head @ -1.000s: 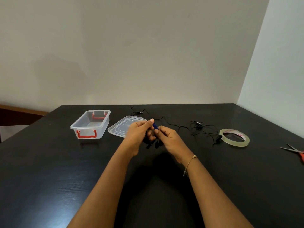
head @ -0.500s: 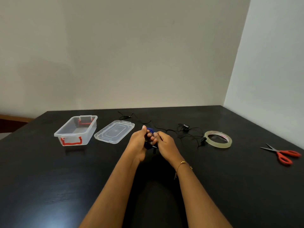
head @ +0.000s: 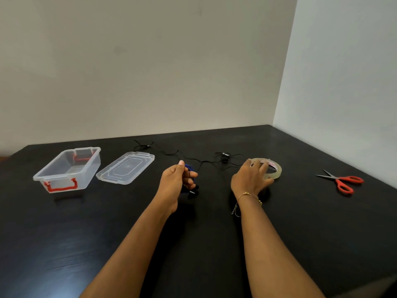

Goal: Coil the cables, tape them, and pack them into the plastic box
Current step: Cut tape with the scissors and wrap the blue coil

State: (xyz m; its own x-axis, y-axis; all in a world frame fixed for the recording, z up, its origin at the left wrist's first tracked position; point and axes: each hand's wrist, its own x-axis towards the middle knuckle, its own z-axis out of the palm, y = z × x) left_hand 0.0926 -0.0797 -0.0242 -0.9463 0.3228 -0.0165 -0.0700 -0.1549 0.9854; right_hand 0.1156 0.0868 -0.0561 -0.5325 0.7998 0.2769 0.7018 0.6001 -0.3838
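My left hand (head: 176,181) grips a small coiled blue cable (head: 189,168), whose black plugs hang just below the fingers. My right hand (head: 250,178) reaches onto the clear tape roll (head: 276,169), fingers curled over its near rim. A thin black cable (head: 206,161) lies loose across the far middle of the black table (head: 64,233). The clear plastic box (head: 68,168) with red latches stands open at the far left, with its lid (head: 125,167) lying flat beside it.
Red-handled scissors (head: 343,182) lie at the far right of the table. Walls close the table in at the back and on the right.
My right hand has left the blue coil and moved right onto the tape roll. The left hand now holds the coil alone. The camera has turned right.
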